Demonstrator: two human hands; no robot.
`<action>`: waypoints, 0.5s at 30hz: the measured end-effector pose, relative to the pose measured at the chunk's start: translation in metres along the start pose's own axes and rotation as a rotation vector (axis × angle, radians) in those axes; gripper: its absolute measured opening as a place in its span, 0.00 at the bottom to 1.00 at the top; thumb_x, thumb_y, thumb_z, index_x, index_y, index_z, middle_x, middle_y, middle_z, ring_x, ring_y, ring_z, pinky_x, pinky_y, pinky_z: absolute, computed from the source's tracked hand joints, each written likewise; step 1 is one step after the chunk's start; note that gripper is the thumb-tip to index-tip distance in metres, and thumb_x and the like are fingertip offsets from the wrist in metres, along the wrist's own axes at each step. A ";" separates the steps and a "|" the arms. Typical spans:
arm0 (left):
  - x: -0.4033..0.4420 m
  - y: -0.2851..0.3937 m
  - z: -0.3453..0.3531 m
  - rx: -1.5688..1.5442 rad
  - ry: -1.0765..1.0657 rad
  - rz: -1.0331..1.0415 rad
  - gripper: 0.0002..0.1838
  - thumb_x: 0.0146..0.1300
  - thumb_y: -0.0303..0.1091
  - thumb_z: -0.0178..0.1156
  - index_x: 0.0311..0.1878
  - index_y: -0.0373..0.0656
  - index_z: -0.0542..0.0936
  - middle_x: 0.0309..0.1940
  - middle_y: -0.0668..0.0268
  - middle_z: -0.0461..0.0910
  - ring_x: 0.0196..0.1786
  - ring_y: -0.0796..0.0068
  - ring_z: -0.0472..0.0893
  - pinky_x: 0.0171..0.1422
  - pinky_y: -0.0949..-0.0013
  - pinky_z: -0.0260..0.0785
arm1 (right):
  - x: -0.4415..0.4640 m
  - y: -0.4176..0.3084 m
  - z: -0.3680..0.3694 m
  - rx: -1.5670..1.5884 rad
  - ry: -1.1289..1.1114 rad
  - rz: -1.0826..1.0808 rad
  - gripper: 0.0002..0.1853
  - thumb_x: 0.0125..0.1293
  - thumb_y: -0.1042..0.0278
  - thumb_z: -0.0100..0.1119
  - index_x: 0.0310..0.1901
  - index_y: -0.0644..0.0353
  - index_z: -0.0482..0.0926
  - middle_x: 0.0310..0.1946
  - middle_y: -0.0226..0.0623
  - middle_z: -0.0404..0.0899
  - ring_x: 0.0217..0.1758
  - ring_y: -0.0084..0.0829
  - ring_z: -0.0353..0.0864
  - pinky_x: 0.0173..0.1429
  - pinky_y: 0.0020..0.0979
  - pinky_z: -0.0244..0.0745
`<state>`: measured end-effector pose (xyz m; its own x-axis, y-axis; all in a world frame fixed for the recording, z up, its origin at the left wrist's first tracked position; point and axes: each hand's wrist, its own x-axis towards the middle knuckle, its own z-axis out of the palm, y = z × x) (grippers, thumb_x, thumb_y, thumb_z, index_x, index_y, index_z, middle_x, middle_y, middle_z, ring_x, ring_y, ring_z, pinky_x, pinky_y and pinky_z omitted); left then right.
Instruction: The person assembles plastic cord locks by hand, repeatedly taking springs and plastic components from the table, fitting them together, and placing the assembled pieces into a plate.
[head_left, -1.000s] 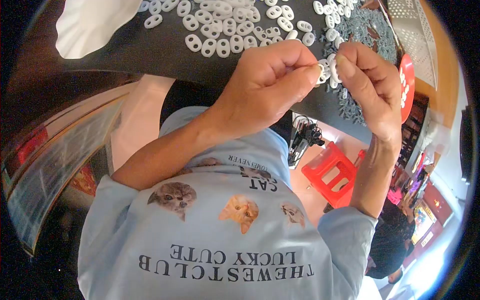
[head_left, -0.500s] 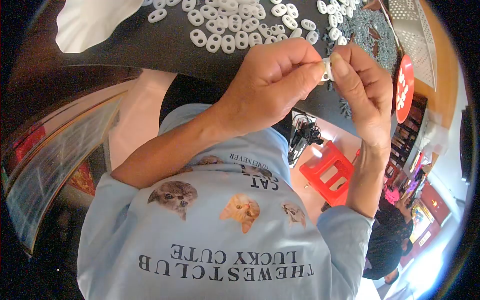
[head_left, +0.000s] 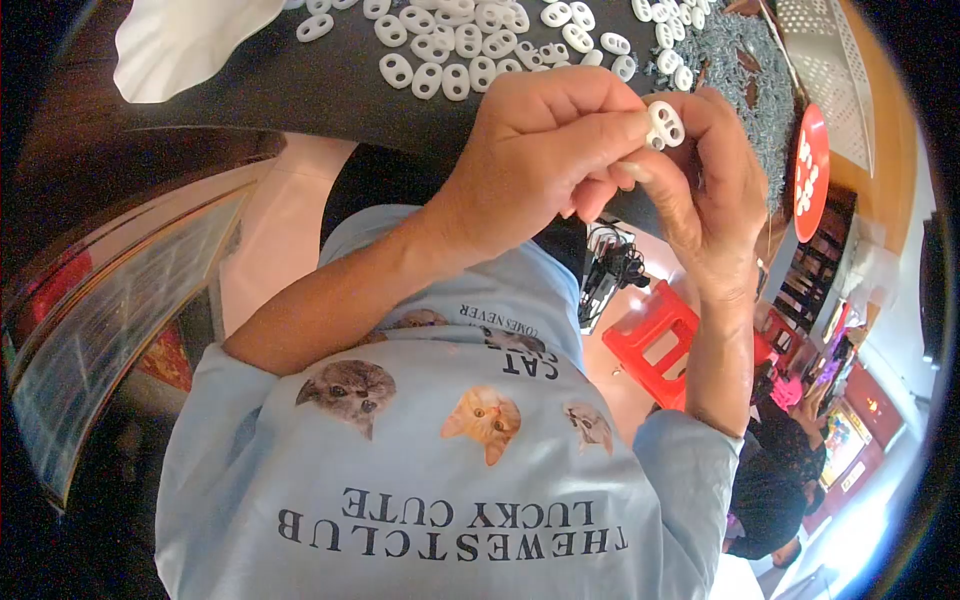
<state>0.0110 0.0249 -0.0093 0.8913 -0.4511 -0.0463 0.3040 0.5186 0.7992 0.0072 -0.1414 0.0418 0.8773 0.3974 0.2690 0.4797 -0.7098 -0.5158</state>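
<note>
Between the thumb and forefinger of my left hand [head_left: 545, 165] is a small white oval plastic piece [head_left: 666, 124] with two holes. A second white part seems to lie against its lower side, partly hidden by the fingertips. My right hand [head_left: 712, 195] is just to the right, thumb and curled fingers apart. Its thumb tip comes close to the left fingers below the piece, and its forefinger passes behind it. Many similar white pieces [head_left: 467, 40] lie loose on the dark table [head_left: 260, 95] beyond the hands.
A pile of small grey parts [head_left: 745, 65] lies at the table's right. Beside it are a red disc with white parts [head_left: 811, 172] and a perforated white tray [head_left: 826, 70]. A white scalloped dish [head_left: 180, 45] is upper left. Below are a red stool [head_left: 655, 345] and, lower right, another person [head_left: 775, 480].
The right thumb has come off the white piece and moved down. My left hand still pinches the piece, which now shows its two-holed face. The right hand has shifted slightly left.
</note>
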 end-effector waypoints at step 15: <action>0.005 0.006 0.004 0.170 -0.032 -0.038 0.09 0.65 0.33 0.58 0.36 0.37 0.80 0.18 0.77 0.70 0.19 0.91 0.64 0.22 0.81 0.52 | -0.004 -0.004 -0.020 -0.218 -0.115 -0.148 0.19 0.54 0.61 0.71 0.43 0.61 0.77 0.32 0.42 0.75 0.31 0.44 0.79 0.31 0.38 0.76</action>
<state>0.0155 0.0229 -0.0025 0.8684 -0.4921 -0.0610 0.2732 0.3720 0.8871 0.0022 -0.1513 0.0590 0.7960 0.5606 0.2282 0.6052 -0.7422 -0.2878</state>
